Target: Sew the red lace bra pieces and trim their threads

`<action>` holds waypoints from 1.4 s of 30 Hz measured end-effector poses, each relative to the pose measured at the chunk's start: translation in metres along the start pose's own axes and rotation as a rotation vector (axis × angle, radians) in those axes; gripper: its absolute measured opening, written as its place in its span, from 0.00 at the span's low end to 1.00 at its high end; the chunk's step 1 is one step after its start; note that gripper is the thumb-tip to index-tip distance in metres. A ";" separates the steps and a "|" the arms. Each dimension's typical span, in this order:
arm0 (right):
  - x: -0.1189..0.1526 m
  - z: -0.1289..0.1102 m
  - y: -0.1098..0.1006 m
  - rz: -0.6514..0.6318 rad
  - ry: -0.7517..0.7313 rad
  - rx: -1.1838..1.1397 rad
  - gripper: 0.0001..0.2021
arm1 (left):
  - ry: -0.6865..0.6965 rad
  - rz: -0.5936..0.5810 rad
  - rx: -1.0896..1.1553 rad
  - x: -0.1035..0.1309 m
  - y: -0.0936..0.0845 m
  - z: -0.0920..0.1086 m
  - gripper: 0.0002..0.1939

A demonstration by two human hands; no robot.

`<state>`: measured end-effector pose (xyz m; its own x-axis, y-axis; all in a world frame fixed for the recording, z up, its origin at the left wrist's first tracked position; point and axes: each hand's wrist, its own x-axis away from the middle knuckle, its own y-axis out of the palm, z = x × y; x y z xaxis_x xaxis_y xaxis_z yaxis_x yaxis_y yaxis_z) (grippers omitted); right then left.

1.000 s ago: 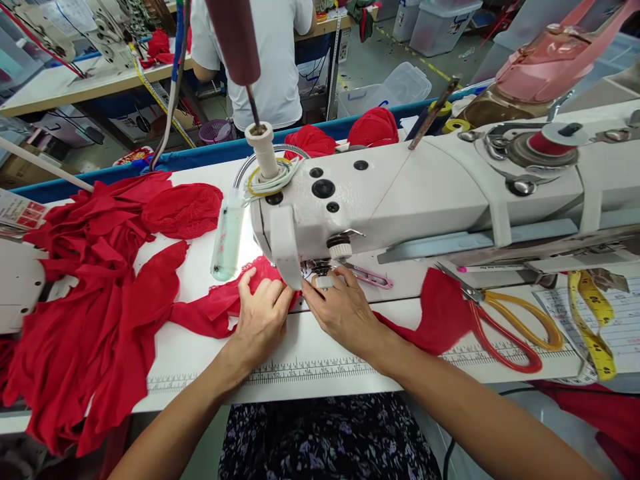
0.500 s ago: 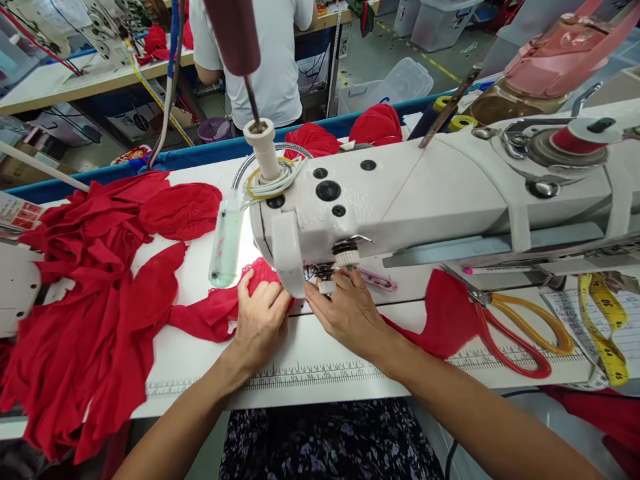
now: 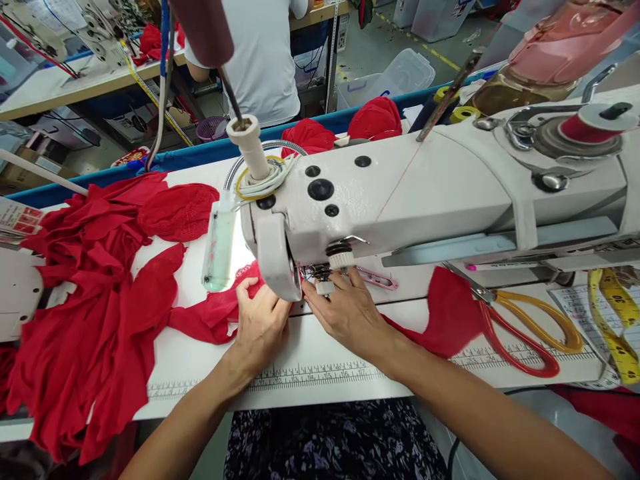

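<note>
Both hands are at the needle end of a white sewing machine [image 3: 395, 193]. My left hand [image 3: 263, 317] presses curled fingers on red fabric [image 3: 213, 317] with a lacy edge, just left of the machine head. Beside the presser foot, my right hand [image 3: 345, 310] has its fingers bent close together on the work; the machine's parts partly hide the fingertips. From under my right wrist, a red fabric piece [image 3: 453, 313] spreads out to the right. The seam area under the needle is mostly hidden.
Red fabric pieces [image 3: 95, 300] are heaped at the left. Orange-and-red-handled scissors [image 3: 520, 327] lie at the right, near a yellow measuring tape [image 3: 617, 320]. A pink-handled tool [image 3: 377, 278] lies behind my right hand. A ruler strip [image 3: 300, 377] runs along the front edge. Beyond, a person [image 3: 260, 63] stands.
The view has shifted slightly, so the machine head appears a little further left and lower. Both hands stay almost in place at the needle. The person beyond has moved slightly left in view.
</note>
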<state>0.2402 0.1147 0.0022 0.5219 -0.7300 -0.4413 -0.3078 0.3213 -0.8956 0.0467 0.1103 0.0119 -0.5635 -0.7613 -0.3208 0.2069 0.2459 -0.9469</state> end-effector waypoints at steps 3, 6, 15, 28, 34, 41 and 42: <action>0.000 0.000 0.000 0.009 -0.003 -0.006 0.07 | 0.012 0.008 -0.019 -0.001 -0.002 0.001 0.21; 0.000 0.001 0.000 0.005 -0.008 -0.012 0.08 | 0.015 0.008 -0.031 -0.002 -0.003 0.002 0.22; -0.001 0.000 0.000 -0.012 -0.010 -0.025 0.08 | -0.063 0.080 0.082 0.001 -0.001 -0.001 0.23; -0.002 0.004 -0.003 -0.034 -0.014 -0.039 0.11 | -0.154 0.086 0.191 0.002 0.000 -0.006 0.21; -0.003 0.004 -0.005 -0.052 -0.018 -0.030 0.10 | -0.078 0.080 0.082 -0.001 -0.003 -0.001 0.22; -0.002 0.004 -0.003 -0.043 -0.024 -0.027 0.09 | -0.016 -0.006 -0.051 -0.002 -0.004 0.005 0.21; -0.002 0.004 -0.003 -0.041 -0.025 -0.025 0.09 | -0.009 -0.004 -0.054 -0.002 -0.003 0.005 0.21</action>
<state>0.2433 0.1178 0.0057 0.5543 -0.7266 -0.4059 -0.3054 0.2761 -0.9113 0.0510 0.1083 0.0160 -0.5566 -0.7680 -0.3167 0.1605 0.2746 -0.9481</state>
